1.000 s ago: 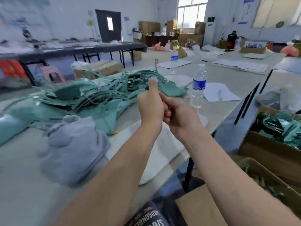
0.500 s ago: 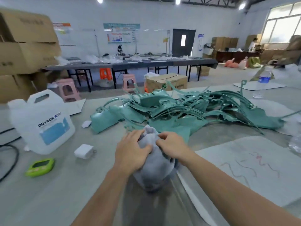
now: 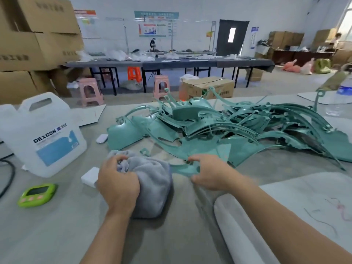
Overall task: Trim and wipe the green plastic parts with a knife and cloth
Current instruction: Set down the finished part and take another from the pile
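Observation:
A big pile of green plastic parts (image 3: 224, 128) lies on the grey table (image 3: 57, 235) in front of me. My left hand (image 3: 118, 181) grips a bunched grey cloth (image 3: 152, 183) that rests on the table. To its right, my right hand (image 3: 209, 172) holds the near edge of a thin green plastic part (image 3: 182, 169) at the front of the pile, fingers curled over it. No knife is visible.
A white DEXCON jug (image 3: 42, 134) stands at the left, with a green timer (image 3: 37, 195) and a small white block (image 3: 89, 176) near it. A white mat (image 3: 304, 206) with a rolled edge lies at the right. A water bottle (image 3: 341, 98) stands far right. Stools, boxes and tables stand behind.
The view swung left from the bottles to the pile. Both hands first closed on the cloth; now my right hand has left it and taken hold of a green part.

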Demonstrator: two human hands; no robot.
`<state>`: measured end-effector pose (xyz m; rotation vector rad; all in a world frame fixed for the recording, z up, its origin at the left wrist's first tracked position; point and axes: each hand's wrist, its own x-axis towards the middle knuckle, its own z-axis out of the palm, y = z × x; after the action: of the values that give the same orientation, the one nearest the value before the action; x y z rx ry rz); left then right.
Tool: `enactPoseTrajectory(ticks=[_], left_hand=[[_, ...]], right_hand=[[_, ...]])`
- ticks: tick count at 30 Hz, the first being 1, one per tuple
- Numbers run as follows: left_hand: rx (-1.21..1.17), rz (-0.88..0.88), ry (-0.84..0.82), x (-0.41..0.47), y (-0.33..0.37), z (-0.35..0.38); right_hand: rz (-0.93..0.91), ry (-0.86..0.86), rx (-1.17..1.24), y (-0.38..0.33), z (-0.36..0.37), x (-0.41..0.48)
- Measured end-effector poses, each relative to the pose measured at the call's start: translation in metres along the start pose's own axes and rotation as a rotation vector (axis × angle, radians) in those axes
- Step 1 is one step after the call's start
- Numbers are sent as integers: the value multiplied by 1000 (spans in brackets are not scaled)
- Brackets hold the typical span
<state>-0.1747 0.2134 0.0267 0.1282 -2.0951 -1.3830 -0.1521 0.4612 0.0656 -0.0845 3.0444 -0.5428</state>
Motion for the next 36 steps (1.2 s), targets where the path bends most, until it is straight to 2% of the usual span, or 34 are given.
enactPoseTrajectory(ticks=[1,4,7,11,13,15,17,19,21,23,24,26,27,31,32,34,36], left_hand=[[68,-23,18,1,-3,2],[260,-7,7,-1,-2,1],[262,-48,14,0,-6,-4],[205,-96,15,-3,-11,-10],[205,-81,22,-5,-8,-11],[259,-44,-20,-7,-3,-10],[361,32,-97,-10,5,-9],[481,98,-116,-14,14,-8],[464,143,-46,-16,21,-11],[318,284,4,-22,31,-16],[222,332,-24,-28,37,-17],[77,274,-123,-39,49,-15],[55,208,-152,-44,51,-13],[139,16,-320,-39,44,-13],[229,40,-335,-35,42,-15],[432,207,-304,-34,42,-16],[472,334,-299,-38,43,-11]], right_hand=[[-12,-15,-47,-3,10,2],[-59,158,-255,-11,29,11],[-58,175,-417,-13,25,20],[-155,234,-646,-12,10,18],[-149,317,-708,-11,-4,19],[-66,469,-713,-17,-24,20],[-4,628,-574,-24,-41,22],[-30,674,-212,-35,-48,23],[-35,561,190,-46,-49,21],[-33,407,499,-56,-41,15],[-22,326,663,-59,-35,10],[-16,160,969,-68,-20,1],[-21,105,1056,-70,-11,-2],[-18,61,1205,-65,23,-10],[-38,30,1246,-63,27,-12],[-24,28,1282,-61,30,-16],[51,79,1352,-65,36,-18]])
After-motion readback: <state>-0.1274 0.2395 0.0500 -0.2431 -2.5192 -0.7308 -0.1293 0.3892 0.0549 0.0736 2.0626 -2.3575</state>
